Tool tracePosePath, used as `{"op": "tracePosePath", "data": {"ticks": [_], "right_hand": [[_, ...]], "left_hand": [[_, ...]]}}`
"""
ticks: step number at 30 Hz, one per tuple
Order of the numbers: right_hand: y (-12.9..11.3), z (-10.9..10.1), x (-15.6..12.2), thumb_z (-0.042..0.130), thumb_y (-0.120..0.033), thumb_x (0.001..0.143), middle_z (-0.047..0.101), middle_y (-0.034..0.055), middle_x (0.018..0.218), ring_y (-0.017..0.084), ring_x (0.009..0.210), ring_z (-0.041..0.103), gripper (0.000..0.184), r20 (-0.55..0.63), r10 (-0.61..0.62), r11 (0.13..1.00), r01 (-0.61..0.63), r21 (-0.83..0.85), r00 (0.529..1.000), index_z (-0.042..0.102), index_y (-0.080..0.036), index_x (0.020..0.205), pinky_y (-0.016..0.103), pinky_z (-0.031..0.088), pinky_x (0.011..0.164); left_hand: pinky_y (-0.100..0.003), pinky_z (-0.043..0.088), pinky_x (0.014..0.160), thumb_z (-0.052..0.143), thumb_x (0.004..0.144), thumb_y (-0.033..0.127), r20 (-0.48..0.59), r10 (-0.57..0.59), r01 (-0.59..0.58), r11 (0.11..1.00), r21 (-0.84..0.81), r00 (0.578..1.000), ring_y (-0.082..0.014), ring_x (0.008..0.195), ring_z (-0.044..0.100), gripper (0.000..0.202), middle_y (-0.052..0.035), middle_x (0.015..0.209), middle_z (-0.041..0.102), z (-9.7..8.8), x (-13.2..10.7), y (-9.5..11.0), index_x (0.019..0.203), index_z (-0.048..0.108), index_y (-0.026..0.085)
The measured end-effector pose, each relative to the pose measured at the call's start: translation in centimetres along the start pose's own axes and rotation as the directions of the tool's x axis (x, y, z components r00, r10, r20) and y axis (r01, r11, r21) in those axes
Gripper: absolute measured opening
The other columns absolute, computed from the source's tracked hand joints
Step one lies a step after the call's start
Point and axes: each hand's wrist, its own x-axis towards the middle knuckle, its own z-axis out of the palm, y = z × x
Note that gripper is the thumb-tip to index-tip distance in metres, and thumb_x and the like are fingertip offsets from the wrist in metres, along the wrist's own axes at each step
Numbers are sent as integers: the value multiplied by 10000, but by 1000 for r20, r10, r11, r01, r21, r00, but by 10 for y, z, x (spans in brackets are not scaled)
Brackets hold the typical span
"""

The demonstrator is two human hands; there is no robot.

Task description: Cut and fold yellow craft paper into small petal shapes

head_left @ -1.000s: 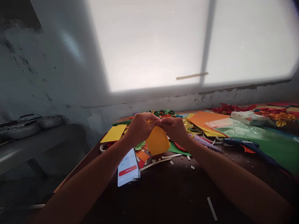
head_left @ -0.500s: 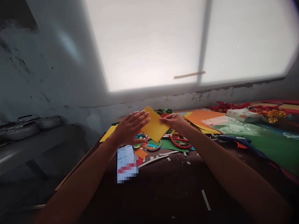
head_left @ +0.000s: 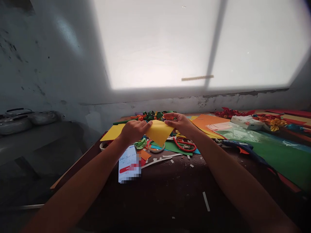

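Observation:
A yellow sheet of paper [head_left: 159, 133] is held up above the table between both hands, one corner pointing down and its upper part bent over. My left hand [head_left: 134, 130] is closed on the paper's left side, thumb on top. At the right side, my right hand [head_left: 180, 123] pinches the sheet between thumb and fingers. Just beneath the paper lie a roll of tape [head_left: 156, 148] and scissors with red handles [head_left: 186, 145]. A phone [head_left: 128, 164] showing a timer lies by my left forearm.
White paper strips [head_left: 161, 159] and scraps lie on the dark table [head_left: 170, 200]. Orange sheets [head_left: 209, 122], a tissue box [head_left: 245, 122] and green sheets [head_left: 267, 155] are to the right. Metal pots [head_left: 16, 124] stand at far left, and a wall [head_left: 150, 48] rises behind.
My left hand, spread open beside the sheet before, has closed on its left side. The paper has tilted and bent over at the top. The view has shifted slightly.

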Motion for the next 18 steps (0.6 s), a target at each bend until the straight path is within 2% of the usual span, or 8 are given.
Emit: {"op": "tracePosePath", "data": {"ticks": [4, 8, 11, 13, 16, 18], "right_hand": [[2, -5, -1, 915, -370, 674, 744, 38, 757, 93, 480, 580, 479, 42, 43, 999, -42, -28, 998, 755, -156, 1072, 209, 505, 423], [4, -9, 2, 896, -431, 685, 745, 56, 711, 152, 625, 687, 418, 29, -7, 999, 8, -38, 1000, 773, -144, 963, 254, 565, 584], [4, -7, 4, 918, -441, 637, 788, 59, 912, 162, 814, 705, 456, -6, -124, 992, 124, -33, 992, 797, -189, 997, 258, 559, 711], [3, -2, 3, 918, -474, 628, 795, 57, 1019, 187, 921, 706, 534, -1, -183, 983, 183, 7, 983, 798, -221, 1082, 293, 563, 800], [1, 6, 1, 891, -581, 624, 799, 51, 936, 214, 885, 723, 536, -18, -195, 975, 196, 104, 981, 824, -208, 1002, 357, 585, 845], [2, 10, 1, 879, -635, 604, 783, 41, 820, 203, 776, 727, 521, -63, -173, 974, 180, 135, 983, 830, -191, 873, 374, 605, 822]], "left_hand": [[-312, 494, 672, 507, 914, 188, 9, -97, 97, 985, -143, 995, -208, 694, 667, 254, -76, 773, 701, -1, -1, -3, 1085, 696, 196], [-317, 497, 686, 586, 874, 316, 33, -279, 273, 898, -346, 960, -230, 754, 678, 240, -97, 834, 716, -4, -9, -10, 1045, 697, 189], [-297, 494, 597, 553, 900, 494, 138, -411, 416, 733, -538, 901, -229, 696, 679, 359, -98, 787, 702, -4, -11, -10, 947, 683, 162], [-292, 500, 531, 486, 914, 620, 253, -411, 470, 610, -638, 876, -222, 632, 676, 505, -96, 740, 695, -5, -8, -7, 881, 661, 147], [-326, 547, 519, 535, 842, 726, 411, -336, 527, 443, -725, 847, -260, 680, 719, 616, -128, 804, 732, -9, -2, 1, 906, 663, 127], [-339, 561, 540, 660, 767, 710, 513, -300, 589, 283, -757, 804, -274, 722, 732, 615, -141, 860, 745, -14, 2, 8, 936, 680, 119]]}}
